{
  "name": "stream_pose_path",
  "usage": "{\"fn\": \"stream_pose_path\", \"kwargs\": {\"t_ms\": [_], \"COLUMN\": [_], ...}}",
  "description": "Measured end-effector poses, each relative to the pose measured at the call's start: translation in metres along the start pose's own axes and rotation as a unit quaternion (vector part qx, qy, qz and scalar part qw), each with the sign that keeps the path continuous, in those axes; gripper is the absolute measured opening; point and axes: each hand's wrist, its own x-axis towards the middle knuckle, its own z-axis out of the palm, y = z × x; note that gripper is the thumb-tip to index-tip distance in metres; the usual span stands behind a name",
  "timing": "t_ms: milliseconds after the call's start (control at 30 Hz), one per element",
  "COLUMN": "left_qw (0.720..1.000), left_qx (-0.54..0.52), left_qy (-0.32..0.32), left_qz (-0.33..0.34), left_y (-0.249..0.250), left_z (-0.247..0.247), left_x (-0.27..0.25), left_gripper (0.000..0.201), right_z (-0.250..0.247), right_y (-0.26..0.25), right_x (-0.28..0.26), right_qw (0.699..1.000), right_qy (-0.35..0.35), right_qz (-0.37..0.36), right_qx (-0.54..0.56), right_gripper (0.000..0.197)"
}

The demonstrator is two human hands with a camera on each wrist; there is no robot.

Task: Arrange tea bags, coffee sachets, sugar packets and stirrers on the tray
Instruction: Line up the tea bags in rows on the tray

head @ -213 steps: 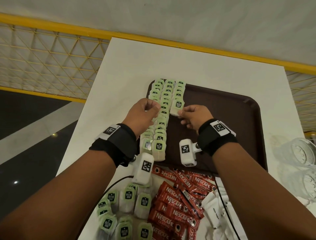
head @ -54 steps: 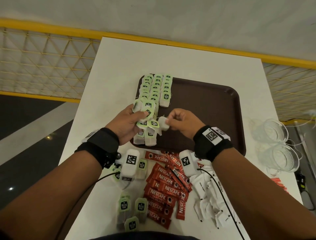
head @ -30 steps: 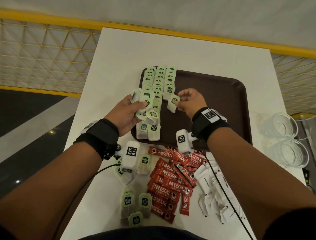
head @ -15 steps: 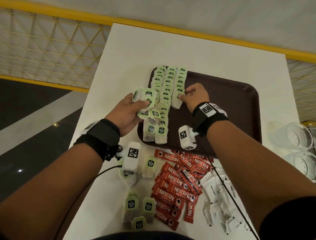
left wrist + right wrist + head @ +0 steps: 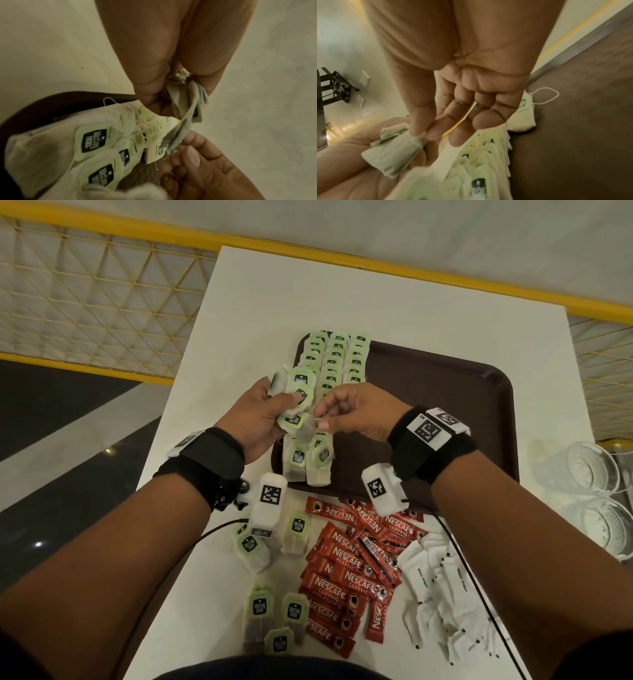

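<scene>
The left hand (image 5: 255, 419) grips a bunch of tea bags (image 5: 294, 398) with green tags, thumb and fingers curled around them, held over the near left corner of the brown tray (image 5: 445, 405). The right hand (image 5: 356, 412) meets it there: its thumb and forefinger pinch the corner of one tea bag (image 5: 393, 152) from that bunch, while the other fingers (image 5: 489, 120) hang loosely bent. In the left wrist view the pinched paper (image 5: 181, 134) stretches between the two hands, just above the bags already lying on the tray. Three rows of tea bags (image 5: 337, 361) run along the tray's left side, overlapping like tiles, from the far edge toward the hands; two more bags (image 5: 308, 460) lie at the near end of the rows, partly below the hands. The rest of the tray is bare brown surface. On the white table (image 5: 376, 296), nearer the person than the tray, loose tea bags (image 5: 274, 614) lie at the left, a heap of red Nescafé coffee sachets (image 5: 352, 573) in the middle, and white sugar packets (image 5: 442, 597) at the right. Two clear glasses (image 5: 596, 491) stand at the table's right edge. A yellow railing (image 5: 102, 231) with wire mesh runs behind the table.
</scene>
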Motion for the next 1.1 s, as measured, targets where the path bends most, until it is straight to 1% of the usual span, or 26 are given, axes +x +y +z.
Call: {"fn": "stream_pose_path", "kwargs": {"t_ms": [100, 167, 233, 300, 333, 433, 500, 600, 667, 733, 867, 1000, 1100], "left_qw": [1.000, 1.000, 1.000, 1.000, 1.000, 1.000, 1.000, 1.000, 1.000, 0.999, 0.999, 0.999, 0.999], "left_qx": [0.003, 0.001, -0.005, -0.008, -0.008, -0.005, 0.000, 0.008, 0.016, 0.023, 0.030, 0.036, 0.034], "left_qy": [0.011, 0.015, 0.016, 0.013, 0.014, 0.012, 0.014, 0.016, 0.021, 0.023, 0.019, 0.020, 0.020], "left_qz": [0.002, 0.003, 0.003, 0.005, 0.005, 0.003, 0.003, 0.003, -0.001, -0.004, -0.005, -0.009, -0.005], "left_y": [-0.003, -0.005, -0.007, -0.008, -0.009, -0.012, -0.013, -0.015, -0.016, -0.017, -0.018, -0.019, -0.018], "left_z": [0.005, 0.007, 0.008, 0.006, 0.004, -0.002, -0.003, -0.003, -0.003, 0.000, 0.003, 0.002, 0.002], "left_x": [0.000, 0.000, 0.000, -0.002, -0.003, -0.008, -0.012, -0.017, -0.019, -0.022, -0.028, -0.034, -0.038], "left_gripper": [0.046, 0.044, 0.042, 0.040, 0.041, 0.043, 0.041, 0.040, 0.042, 0.043, 0.041, 0.043, 0.034], "right_z": [0.004, 0.007, 0.007, 0.007, 0.009, 0.020, 0.032, 0.049, 0.056, 0.058, 0.055, 0.049, 0.038], "right_y": [0.004, 0.008, 0.012, 0.017, 0.019, 0.019, 0.019, 0.026, 0.031, 0.032, 0.031, 0.036, 0.032], "right_x": [-0.004, -0.008, -0.014, -0.023, -0.028, -0.044, -0.055, -0.065, -0.066, -0.066, -0.067, -0.072, -0.079], "right_qw": [1.000, 0.998, 0.994, 0.989, 0.987, 0.976, 0.970, 0.951, 0.940, 0.937, 0.941, 0.950, 0.961], "right_qy": [0.005, 0.041, 0.086, 0.099, 0.087, 0.021, -0.012, -0.039, -0.045, -0.037, -0.026, -0.006, 0.022], "right_qz": [0.022, 0.039, 0.049, 0.053, 0.054, 0.062, 0.069, 0.070, 0.071, 0.072, 0.075, 0.077, 0.075], "right_qx": [0.002, -0.003, -0.038, -0.094, -0.122, -0.208, -0.233, -0.299, -0.330, -0.339, -0.328, -0.301, -0.265], "right_gripper": [0.019, 0.018, 0.016, 0.013, 0.012, 0.015, 0.025, 0.049, 0.053, 0.047, 0.027, 0.019, 0.014]}}
